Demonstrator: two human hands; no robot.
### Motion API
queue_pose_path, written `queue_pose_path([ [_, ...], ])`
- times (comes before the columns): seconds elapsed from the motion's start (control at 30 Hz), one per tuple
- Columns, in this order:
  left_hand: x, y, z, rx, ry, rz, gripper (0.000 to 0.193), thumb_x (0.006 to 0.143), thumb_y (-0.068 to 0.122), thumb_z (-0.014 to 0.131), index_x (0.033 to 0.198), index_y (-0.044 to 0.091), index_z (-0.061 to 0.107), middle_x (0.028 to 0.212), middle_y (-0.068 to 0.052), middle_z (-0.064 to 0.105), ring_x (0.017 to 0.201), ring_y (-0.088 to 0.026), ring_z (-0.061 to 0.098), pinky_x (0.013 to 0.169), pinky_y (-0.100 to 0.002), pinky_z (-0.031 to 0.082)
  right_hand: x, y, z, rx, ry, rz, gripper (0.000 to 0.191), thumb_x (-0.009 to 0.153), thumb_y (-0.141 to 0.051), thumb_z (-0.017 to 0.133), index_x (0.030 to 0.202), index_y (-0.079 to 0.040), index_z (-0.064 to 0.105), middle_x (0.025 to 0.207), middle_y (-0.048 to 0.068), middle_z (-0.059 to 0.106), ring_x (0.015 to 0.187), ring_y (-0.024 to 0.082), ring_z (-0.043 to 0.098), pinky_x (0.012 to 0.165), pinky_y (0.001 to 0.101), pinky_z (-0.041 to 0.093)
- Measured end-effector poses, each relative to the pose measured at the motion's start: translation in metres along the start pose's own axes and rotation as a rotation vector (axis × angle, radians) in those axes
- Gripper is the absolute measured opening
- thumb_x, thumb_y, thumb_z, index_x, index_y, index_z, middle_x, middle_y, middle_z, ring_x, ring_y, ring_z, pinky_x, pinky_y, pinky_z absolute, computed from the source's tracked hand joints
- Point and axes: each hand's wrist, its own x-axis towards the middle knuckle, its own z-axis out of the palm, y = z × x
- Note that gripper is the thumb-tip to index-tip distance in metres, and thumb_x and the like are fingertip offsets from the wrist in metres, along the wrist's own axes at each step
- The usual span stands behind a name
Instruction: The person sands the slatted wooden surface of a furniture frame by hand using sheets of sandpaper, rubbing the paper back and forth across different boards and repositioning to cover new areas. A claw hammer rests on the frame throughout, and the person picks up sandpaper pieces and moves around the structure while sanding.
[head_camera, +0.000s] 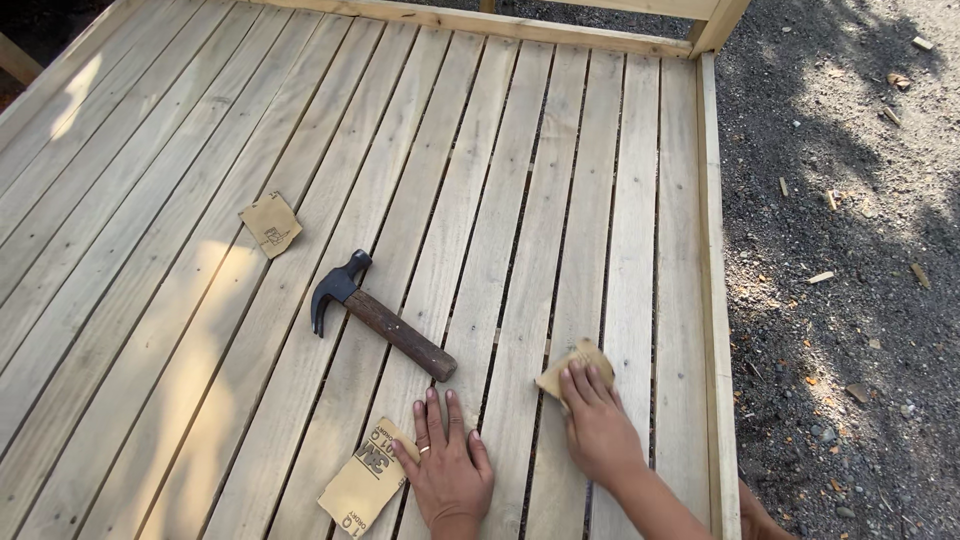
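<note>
A wide platform of pale wooden slats (300, 130) fills most of the view, its boards running from the near edge away toward a raised wooden rail (520, 25) at the far end, with narrow dark gaps between them. A thin edge board (712, 280) closes the platform on the right, and beyond it lies dark gravel ground (840, 230) scattered with wood chips.

A claw hammer (375, 312) with a black head and a worn brown handle lies on the slats near the middle, handle pointing toward the person, well clear of both hands.

The left hand (447, 462) rests flat and open on the boards, fingers spread (a ring shows on one finger). It grips nothing; its outer edge lies over a corner of a large tan sheet of sandpaper (362, 488), which lies back side up just beside it at the near edge.

The right hand (597, 425) presses down with fingers together on a small folded piece of sandpaper (572, 366), holding it flat against a slat near the right edge of the platform.

A third, small square of sandpaper (270, 224) lies alone farther off to the left, beyond the hammer.
</note>
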Motion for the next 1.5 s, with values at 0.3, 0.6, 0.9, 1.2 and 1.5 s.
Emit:
queue_pose_path([
  [0.3,0.013,0.016,-0.049,0.028,-0.141,-0.032,0.075,0.092,0.042,0.045,0.163,0.029,0.024,0.173,0.002,0.012,0.155,-0.02,0.011,0.12,-0.064,0.004,0.112,-0.048,-0.069,-0.019,-0.026,0.091,0.061,0.102,-0.029,0.04,0.159,-0.009,0.026,0.169,0.01,0.019,0.155,0.03,0.017,0.123,0.0517,0.02],
  [0.6,0.008,0.02,-0.078,-0.191,0.005,0.079,0.066,0.092,0.034,0.052,0.155,0.019,0.037,0.168,-0.001,0.018,0.156,-0.024,0.012,0.122,-0.065,0.003,-0.08,-0.071,-0.006,-0.053,-0.153,-0.364,0.054,0.109,-0.038,0.056,0.158,-0.025,0.036,0.164,0.004,0.037,0.152,0.026,0.027,0.113,0.0588,0.034],
  [0.9,0.024,0.091,-0.196,-0.119,-0.262,0.1,0.049,0.094,0.028,0.056,0.142,0.019,0.059,0.169,-0.003,0.025,0.161,-0.025,0.009,0.124,-0.07,-0.007,-0.06,-0.007,-0.097,0.877,0.236,0.275,0.044,0.099,-0.039,0.057,0.119,-0.003,0.073,0.08,0.016,0.074,0.079,0.023,0.069,0.076,0.0348,0.053],
  [1.2,0.004,0.202,-0.281,-0.213,0.016,0.484,0.05,0.089,0.025,0.061,0.138,0.014,0.06,0.167,-0.008,0.025,0.158,-0.03,0.008,0.119,-0.072,-0.009,-0.081,0.073,-0.199,0.276,0.77,0.261,0.051,0.101,-0.036,0.048,0.149,-0.019,0.051,0.153,0.012,0.048,0.143,0.037,0.039,0.115,0.0543,0.029],
  [1.5,-0.037,0.267,-0.297,-0.284,-0.053,0.679,0.053,0.089,0.026,0.063,0.14,0.013,0.058,0.168,-0.013,0.022,0.159,-0.033,0.003,0.118,-0.075,-0.011,-0.106,0.125,-0.213,0.083,0.896,0.304,0.053,0.1,-0.034,0.043,0.153,-0.025,0.046,0.161,0.002,0.04,0.153,0.035,0.025,0.121,0.063,0.015],
])
